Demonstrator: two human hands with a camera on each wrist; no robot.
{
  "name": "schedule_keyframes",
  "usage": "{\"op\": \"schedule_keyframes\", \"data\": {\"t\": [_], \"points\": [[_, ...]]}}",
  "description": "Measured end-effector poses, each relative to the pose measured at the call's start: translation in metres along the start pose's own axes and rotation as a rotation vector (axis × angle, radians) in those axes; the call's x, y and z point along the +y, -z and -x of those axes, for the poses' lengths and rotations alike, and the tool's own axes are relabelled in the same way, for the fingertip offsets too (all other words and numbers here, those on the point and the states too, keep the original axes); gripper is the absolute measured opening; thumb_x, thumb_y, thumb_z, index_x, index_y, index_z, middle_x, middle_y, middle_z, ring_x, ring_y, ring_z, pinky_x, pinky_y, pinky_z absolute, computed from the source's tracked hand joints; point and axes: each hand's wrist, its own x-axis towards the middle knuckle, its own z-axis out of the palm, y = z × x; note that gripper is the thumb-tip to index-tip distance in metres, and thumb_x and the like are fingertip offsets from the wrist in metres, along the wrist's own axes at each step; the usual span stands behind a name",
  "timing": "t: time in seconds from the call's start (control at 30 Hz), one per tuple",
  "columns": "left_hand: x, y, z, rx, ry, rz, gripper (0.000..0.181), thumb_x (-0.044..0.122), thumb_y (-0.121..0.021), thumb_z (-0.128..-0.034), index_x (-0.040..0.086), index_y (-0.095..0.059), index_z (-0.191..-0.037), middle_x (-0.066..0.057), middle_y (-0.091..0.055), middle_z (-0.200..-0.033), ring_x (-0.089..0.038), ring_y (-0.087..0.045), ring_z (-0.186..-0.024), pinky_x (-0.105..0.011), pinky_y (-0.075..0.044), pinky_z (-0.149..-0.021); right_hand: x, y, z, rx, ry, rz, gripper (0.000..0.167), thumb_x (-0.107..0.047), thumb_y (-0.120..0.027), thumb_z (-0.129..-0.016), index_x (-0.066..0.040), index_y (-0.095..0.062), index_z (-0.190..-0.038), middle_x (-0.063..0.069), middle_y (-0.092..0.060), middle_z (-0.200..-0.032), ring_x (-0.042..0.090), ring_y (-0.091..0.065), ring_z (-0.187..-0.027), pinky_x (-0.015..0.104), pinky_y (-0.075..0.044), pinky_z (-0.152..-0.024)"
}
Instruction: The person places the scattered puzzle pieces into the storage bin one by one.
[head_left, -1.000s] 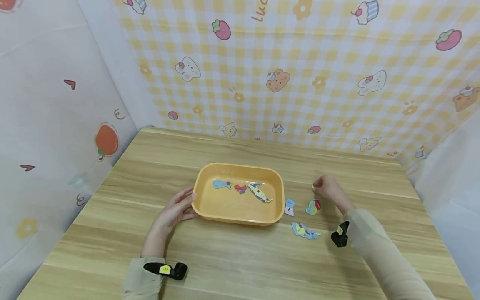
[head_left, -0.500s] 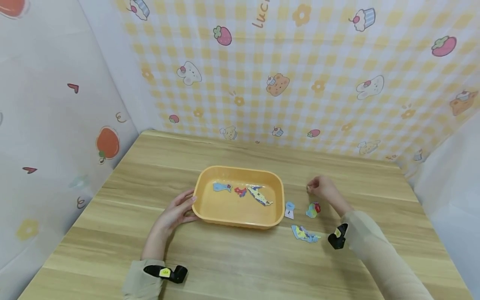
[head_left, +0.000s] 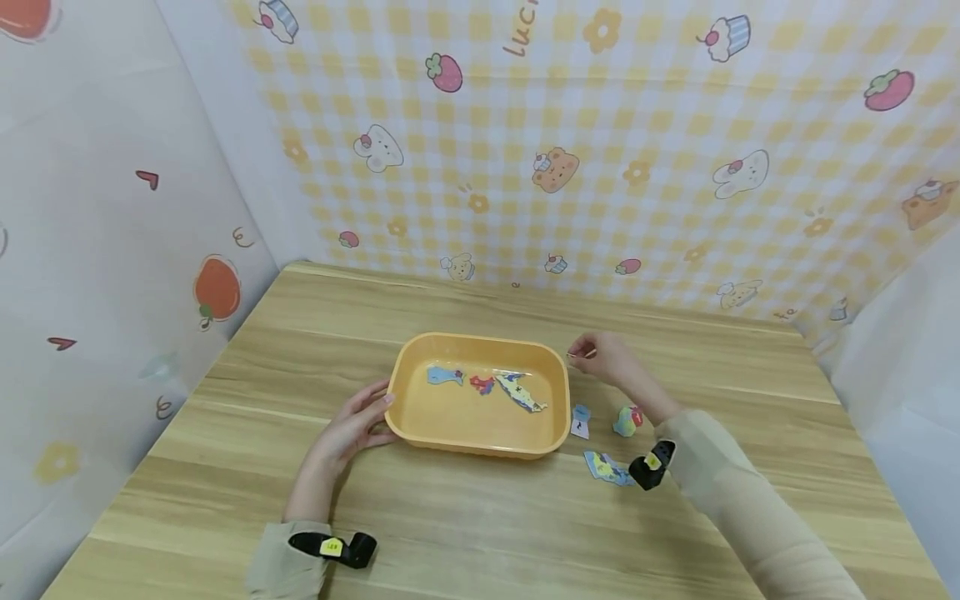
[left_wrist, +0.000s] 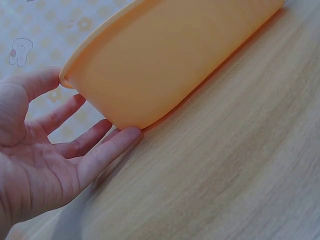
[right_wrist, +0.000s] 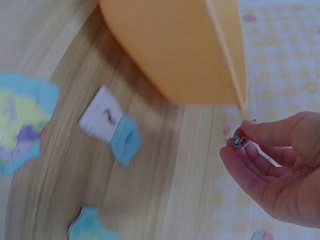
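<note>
In the head view my left hand (head_left: 354, 425) holds the left end of a yellow plastic basin (head_left: 480, 447). Its thumb is at the rim (left_wrist: 67, 82), and the other fingers touch the outer wall lower down. My right hand (head_left: 611, 362), just beyond the basin's right end, pinches a small, multicoloured puzzle piece (right_wrist: 240, 138) between thumb and fingertips. Inside the basin lie a blue puzzle piece (head_left: 446, 376), a red one (head_left: 482, 384) and a long yellow one (head_left: 521, 393).
Right of the basin lie a blue and pale pink puzzle piece (head_left: 581, 422), a green and red one (head_left: 627, 421) and a blue and yellow one (head_left: 606, 467). Everything rests on a wooden table (head_left: 465, 525). Behind hangs a yellow checked cloth (head_left: 487, 117).
My right hand has moved left with the pinched puzzle piece, from beyond the loose pieces to beside the basin's right rim. The left hand and the basin have stayed in place.
</note>
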Motion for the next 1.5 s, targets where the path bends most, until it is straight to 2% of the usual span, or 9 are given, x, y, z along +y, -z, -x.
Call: {"op": "schedule_keyframes", "data": {"t": [0.4, 0.6, 0.87, 0.97, 1.1, 1.2, 1.23, 1.37, 1.5], "points": [[-0.002, 0.000, -0.002, 0.026, 0.017, 0.006, 0.061, 0.029, -0.050, -0.0937, 0.006, -0.023, -0.143, -0.024, -0.032, -0.142, -0.013, -0.060, -0.099, -0.038, -0.054, -0.083, -0.038, -0.020, -0.012, 0.001, 0.050, 0.022, 0.009, -0.004, -0.061, -0.085, 0.003, -0.062, -0.091, 0.014, -0.063, -0.087, 0.021, -0.058, -0.079, 0.027, -0.051, -0.071], [-0.003, 0.000, -0.002, 0.024, 0.017, -0.002, 0.060, 0.029, -0.049, -0.0942, 0.007, -0.023, -0.144, -0.024, -0.032, -0.142, -0.014, -0.060, -0.102, -0.038, -0.054, -0.084, -0.055, -0.039, -0.021, -0.064, 0.096, 0.031, 0.008, -0.001, -0.062, -0.084, 0.003, -0.062, -0.090, 0.014, -0.064, -0.087, 0.019, -0.059, -0.078, 0.024, -0.052, -0.069], [-0.003, 0.001, -0.001, 0.017, 0.007, 0.004, 0.060, 0.028, -0.049, -0.0943, 0.006, -0.023, -0.144, -0.025, -0.034, -0.141, -0.013, -0.061, -0.097, -0.037, -0.054, -0.083, -0.087, -0.063, -0.037, -0.207, 0.178, 0.103, 0.009, 0.003, -0.061, -0.081, 0.002, -0.062, -0.091, 0.013, -0.065, -0.089, 0.017, -0.059, -0.076, 0.020, -0.051, -0.065], [-0.002, 0.001, -0.001, 0.013, 0.002, 0.010, 0.059, 0.028, -0.049, -0.0944, 0.006, -0.024, -0.143, -0.025, -0.034, -0.141, -0.013, -0.061, -0.097, -0.038, -0.054, -0.084, -0.064, -0.098, -0.080, -0.250, 0.282, 0.159, 0.009, 0.000, -0.062, -0.079, -0.008, -0.063, -0.083, 0.004, -0.064, -0.080, 0.012, -0.057, -0.070, 0.018, -0.050, -0.060], [-0.001, 0.001, -0.001, 0.007, -0.006, 0.017, 0.059, 0.027, -0.048, -0.0947, 0.005, -0.024, -0.143, -0.025, -0.033, -0.141, -0.012, -0.060, -0.098, -0.038, -0.054, -0.083, -0.074, -0.116, -0.098, -0.391, 0.336, 0.180, 0.010, 0.000, -0.063, -0.080, -0.009, -0.064, -0.082, 0.002, -0.064, -0.079, 0.012, -0.057, -0.061, 0.021, -0.051, -0.054], [0.000, 0.000, -0.001, 0.000, -0.010, 0.016, 0.059, 0.027, -0.047, -0.0949, 0.005, -0.023, -0.144, -0.026, -0.032, -0.141, -0.010, -0.060, -0.096, -0.038, -0.054, -0.084, -0.120, -0.099, -0.067, -0.480, 0.338, 0.206, 0.009, 0.004, -0.061, -0.082, 0.001, -0.065, -0.089, 0.011, -0.066, -0.089, 0.014, -0.059, -0.066, 0.018, -0.052, -0.060], [0.000, 0.000, -0.001, -0.001, -0.013, 0.017, 0.059, 0.027, -0.047, -0.0950, 0.004, -0.023, -0.144, -0.026, -0.032, -0.141, -0.011, -0.060, -0.096, -0.038, -0.054, -0.084, -0.126, -0.100, -0.064, -0.476, 0.357, 0.216, 0.009, 0.004, -0.061, -0.082, 0.002, -0.065, -0.090, 0.012, -0.066, -0.091, 0.014, -0.059, -0.069, 0.017, -0.052, -0.063], [0.000, 0.000, -0.001, -0.006, -0.016, 0.021, 0.058, 0.026, -0.047, -0.0955, 0.004, -0.022, -0.144, -0.027, -0.031, -0.142, -0.015, -0.059, -0.101, -0.039, -0.054, -0.084, -0.138, -0.111, -0.064, -0.480, 0.366, 0.243, 0.010, 0.004, -0.061, -0.082, 0.001, -0.066, -0.090, 0.011, -0.067, -0.092, 0.017, -0.061, -0.082, 0.016, -0.050, -0.071], [-0.002, 0.001, -0.001, 0.005, -0.007, 0.020, 0.058, 0.026, -0.046, -0.0956, 0.004, -0.022, -0.144, -0.026, -0.030, -0.143, -0.019, -0.057, -0.106, -0.039, -0.053, -0.085, -0.143, -0.121, -0.070, -0.497, 0.356, 0.241, 0.011, 0.004, -0.061, -0.081, 0.000, -0.067, -0.090, 0.011, -0.068, -0.092, 0.018, -0.062, -0.085, 0.017, -0.051, -0.072]]}}
